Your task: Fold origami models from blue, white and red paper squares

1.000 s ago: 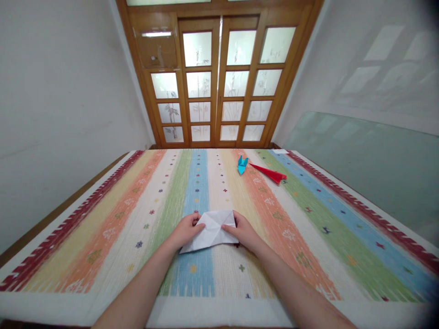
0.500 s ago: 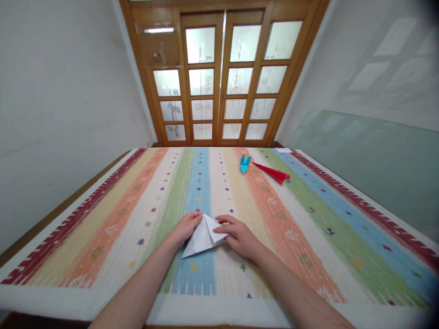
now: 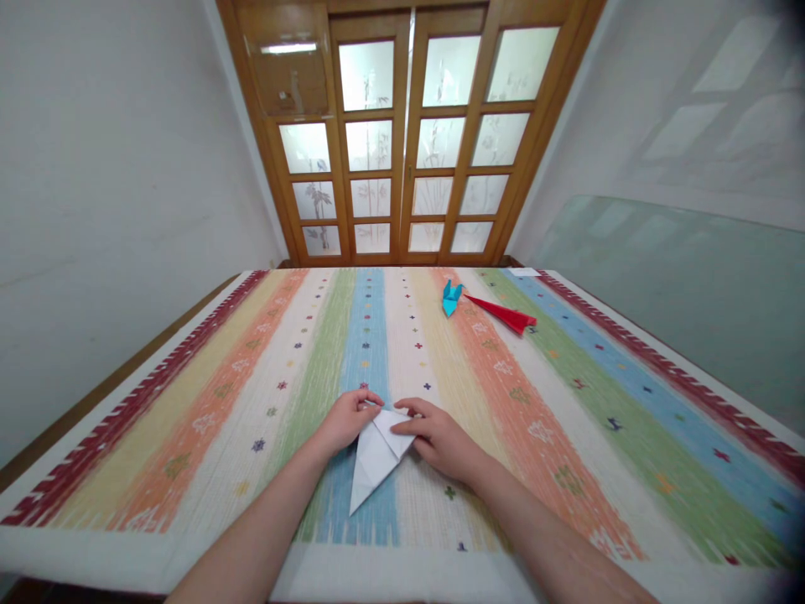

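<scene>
A sheet of white folded paper (image 3: 376,457) lies on the striped tablecloth close to me, its long point aimed down and slightly left. My left hand (image 3: 353,417) pinches the paper's upper left corner between thumb and fingers. On the other side, my right hand (image 3: 433,432) grips the right corner, thumb and fingers closed around the folded flap. A crease runs diagonally between the two hands. The undersides of the paper and some fingertips are hidden.
Toward the far right of the tablecloth (image 3: 270,470) lie a small blue folded-paper figure (image 3: 450,299) and a long red folded-paper piece (image 3: 503,315). A white slip (image 3: 523,273) rests at the far edge. Wooden glass-paned doors (image 3: 406,143) stand behind the table.
The white paper has turned so its long point swings from lower left to nearly straight toward me. Both hands keep hold of it. The view has shifted slightly.
</scene>
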`<state>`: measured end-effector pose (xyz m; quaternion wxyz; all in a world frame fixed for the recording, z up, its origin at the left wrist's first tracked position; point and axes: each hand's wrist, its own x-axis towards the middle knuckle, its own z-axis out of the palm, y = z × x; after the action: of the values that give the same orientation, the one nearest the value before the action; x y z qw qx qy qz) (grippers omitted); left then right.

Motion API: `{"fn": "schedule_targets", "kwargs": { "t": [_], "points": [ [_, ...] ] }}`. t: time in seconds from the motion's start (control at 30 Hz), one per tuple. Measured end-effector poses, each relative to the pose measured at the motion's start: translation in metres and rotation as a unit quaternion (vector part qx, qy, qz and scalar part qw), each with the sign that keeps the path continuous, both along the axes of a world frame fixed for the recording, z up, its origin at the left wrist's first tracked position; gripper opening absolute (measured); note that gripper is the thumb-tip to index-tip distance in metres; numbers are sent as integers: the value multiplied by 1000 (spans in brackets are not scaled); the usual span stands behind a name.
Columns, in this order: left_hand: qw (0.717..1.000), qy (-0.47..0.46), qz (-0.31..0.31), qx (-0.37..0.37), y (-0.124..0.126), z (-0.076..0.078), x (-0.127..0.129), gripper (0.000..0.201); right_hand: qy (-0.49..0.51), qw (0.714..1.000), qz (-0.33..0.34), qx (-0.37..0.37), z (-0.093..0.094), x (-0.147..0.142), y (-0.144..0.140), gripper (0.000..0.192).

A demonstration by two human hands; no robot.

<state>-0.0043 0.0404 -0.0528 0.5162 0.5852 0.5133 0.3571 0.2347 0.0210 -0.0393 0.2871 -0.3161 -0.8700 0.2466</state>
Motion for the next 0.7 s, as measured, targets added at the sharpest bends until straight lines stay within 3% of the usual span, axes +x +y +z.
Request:
{"fn": "schedule_targets", "kwargs": {
  "t": [0.2,0.3,0.43,0.6,0.7],
  "points": [
    [999,20,-1,26,2,-1,-1,29,30,999,33,-23,11,4,-4,68],
    [998,31,9,50,2,-2,-1,25,57,997,31,-40,15,5,-2,58],
    [994,47,35,89,1,2,1,19,80,995,-27,-44,13,4,2,29],
    [984,86,60,141,-4,7,4,19,98,985,-128,-56,6,1,4,34],
    [980,91,67,163,-9,8,7,21,89,982,-149,-79,2,1,4,36]
  ]
}}
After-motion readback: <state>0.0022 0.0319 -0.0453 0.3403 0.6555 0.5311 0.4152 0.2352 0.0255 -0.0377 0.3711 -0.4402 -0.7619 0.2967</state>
